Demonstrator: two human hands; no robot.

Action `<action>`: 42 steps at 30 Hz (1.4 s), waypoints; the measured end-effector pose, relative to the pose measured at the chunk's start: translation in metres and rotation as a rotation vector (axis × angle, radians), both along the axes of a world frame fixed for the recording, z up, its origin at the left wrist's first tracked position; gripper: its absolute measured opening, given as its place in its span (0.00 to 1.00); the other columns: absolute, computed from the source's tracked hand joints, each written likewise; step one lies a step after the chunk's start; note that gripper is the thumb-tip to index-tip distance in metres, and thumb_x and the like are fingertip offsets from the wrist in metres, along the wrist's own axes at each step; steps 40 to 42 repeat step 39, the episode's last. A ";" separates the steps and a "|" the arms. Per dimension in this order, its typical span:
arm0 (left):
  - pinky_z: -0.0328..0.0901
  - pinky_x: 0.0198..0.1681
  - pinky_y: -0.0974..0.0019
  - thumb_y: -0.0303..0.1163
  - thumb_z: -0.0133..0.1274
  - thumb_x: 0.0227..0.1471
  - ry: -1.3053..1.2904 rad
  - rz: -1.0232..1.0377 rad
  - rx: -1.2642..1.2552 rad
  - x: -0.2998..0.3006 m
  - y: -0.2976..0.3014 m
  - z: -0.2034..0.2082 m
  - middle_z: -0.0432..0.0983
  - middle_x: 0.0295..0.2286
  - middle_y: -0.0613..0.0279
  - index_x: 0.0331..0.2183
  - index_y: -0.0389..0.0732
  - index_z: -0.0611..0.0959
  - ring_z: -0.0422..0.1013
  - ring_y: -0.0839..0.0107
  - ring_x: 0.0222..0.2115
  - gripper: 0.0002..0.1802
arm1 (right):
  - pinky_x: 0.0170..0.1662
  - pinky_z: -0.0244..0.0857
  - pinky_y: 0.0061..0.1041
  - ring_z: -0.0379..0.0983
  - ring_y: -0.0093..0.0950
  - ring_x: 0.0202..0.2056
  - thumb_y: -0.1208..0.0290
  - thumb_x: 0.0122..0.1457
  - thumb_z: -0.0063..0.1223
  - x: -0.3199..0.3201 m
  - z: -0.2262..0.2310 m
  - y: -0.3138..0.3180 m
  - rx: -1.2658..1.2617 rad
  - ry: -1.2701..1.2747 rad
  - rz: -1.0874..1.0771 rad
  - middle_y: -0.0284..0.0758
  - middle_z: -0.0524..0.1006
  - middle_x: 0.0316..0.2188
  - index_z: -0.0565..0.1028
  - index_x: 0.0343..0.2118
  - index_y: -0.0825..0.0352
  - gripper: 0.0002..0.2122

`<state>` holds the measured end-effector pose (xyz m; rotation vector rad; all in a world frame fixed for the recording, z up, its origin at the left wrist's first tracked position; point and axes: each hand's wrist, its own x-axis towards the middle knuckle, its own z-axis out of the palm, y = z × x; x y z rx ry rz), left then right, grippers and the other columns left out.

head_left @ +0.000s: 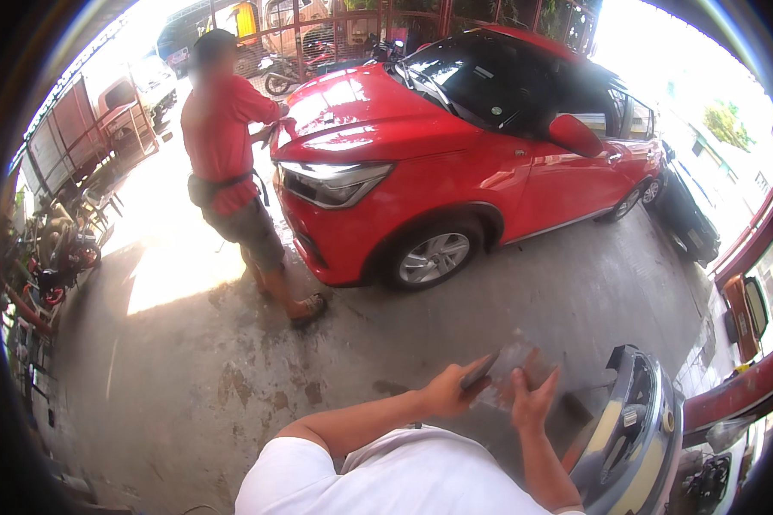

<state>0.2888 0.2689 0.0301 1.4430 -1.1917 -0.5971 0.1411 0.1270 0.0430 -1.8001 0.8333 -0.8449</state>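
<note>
My left hand point(448, 391) is closed around a dark flat block point(479, 371), which sticks up at a tilt from the fingers. Close by on the right, my right hand point(532, 402) grips a thin greyish-brown smeared plate point(517, 359) by its near edge, thumb and fingers on either side. The plate is blurred, so its exact kind cannot be made out. Both hands are in front of my chest, a short gap apart. Just right of my right forearm stands a grey car bumper point(666, 422) with pale yellow patches.
A red car point(455, 163) stands ahead. A person in a red shirt point(223, 137) leans at its hood. Motorcycle parts point(64, 266) line the left side. At right are a dark car panel point(691, 215) and a red beam point(739, 390). The concrete floor point(172, 386) is stained.
</note>
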 end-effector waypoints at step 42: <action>0.69 0.32 0.53 0.39 0.58 0.60 -0.100 -0.388 0.226 0.123 0.037 -0.022 0.79 0.27 0.40 0.59 0.44 0.68 0.78 0.50 0.27 0.30 | 0.59 0.61 0.33 0.70 0.33 0.51 0.66 0.57 0.66 0.076 -0.021 0.052 0.139 0.150 0.206 0.47 0.72 0.49 0.59 0.60 0.77 0.34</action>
